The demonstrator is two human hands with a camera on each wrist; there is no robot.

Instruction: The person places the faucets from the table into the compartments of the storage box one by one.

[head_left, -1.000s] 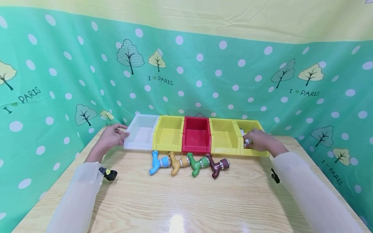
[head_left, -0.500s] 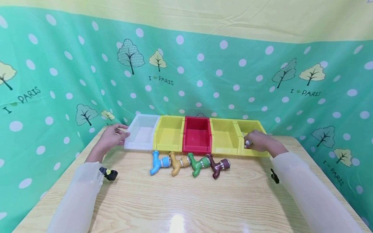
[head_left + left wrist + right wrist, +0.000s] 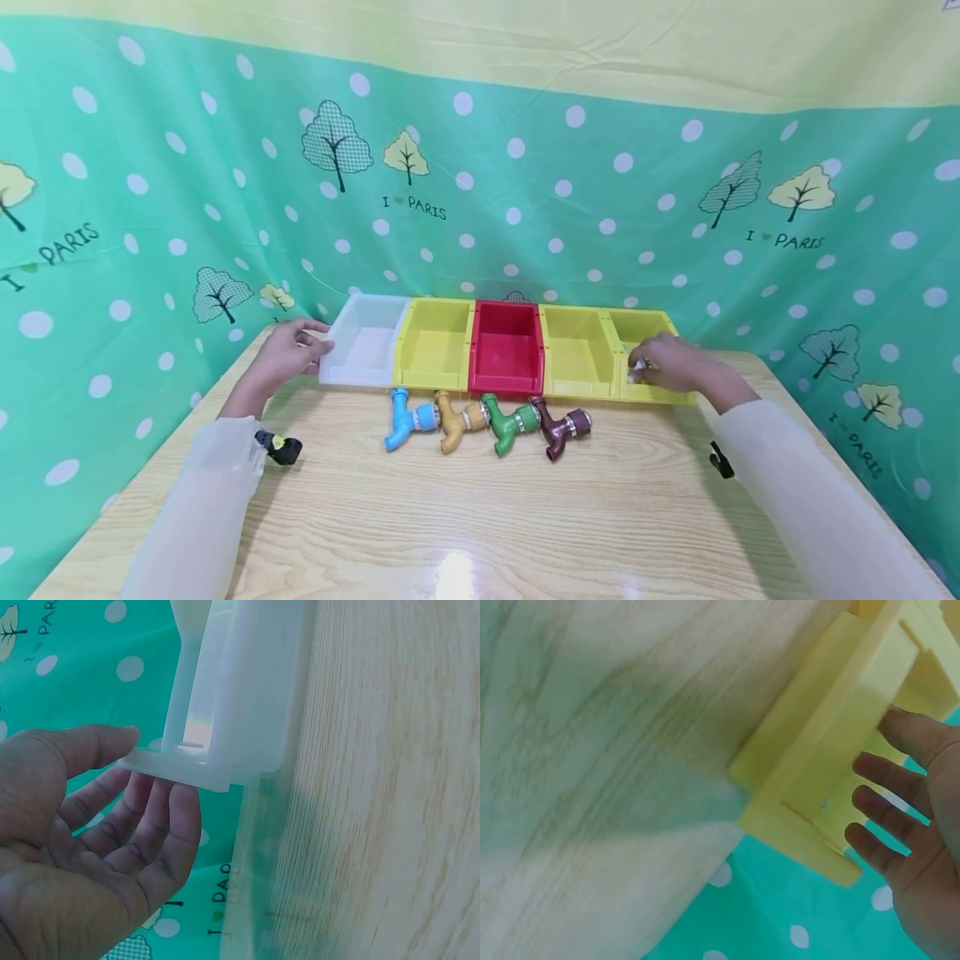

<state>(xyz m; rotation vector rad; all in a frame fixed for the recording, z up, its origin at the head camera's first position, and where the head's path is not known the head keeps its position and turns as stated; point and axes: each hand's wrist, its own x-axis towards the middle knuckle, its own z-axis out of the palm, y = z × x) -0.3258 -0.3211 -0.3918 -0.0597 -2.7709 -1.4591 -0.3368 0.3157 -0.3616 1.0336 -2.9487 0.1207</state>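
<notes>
My left hand (image 3: 288, 354) is at the outer side of the white bin (image 3: 365, 379), thumb over its rim and fingers curled under it, as the left wrist view (image 3: 112, 847) shows. My right hand (image 3: 667, 362) reaches into the rightmost yellow bin (image 3: 660, 393). A small white thing (image 3: 641, 365) shows by its fingertips there, mostly hidden. In the right wrist view the right hand's fingers (image 3: 881, 776) are spread and loosely bent inside the yellow bin, with nothing visible between them.
Between those bins stand a yellow bin (image 3: 433, 350), a red bin (image 3: 507, 354) and another yellow bin (image 3: 577, 354). In front lie a blue tap (image 3: 405, 421), an ochre tap (image 3: 456, 423), a green tap (image 3: 508, 425) and a maroon tap (image 3: 558, 429). A patterned curtain (image 3: 480, 242) hangs behind.
The right hand has lifted and shifted slightly right within the rightmost yellow bin, and its fingers have come away from the white thing. The left hand stays at the white bin.
</notes>
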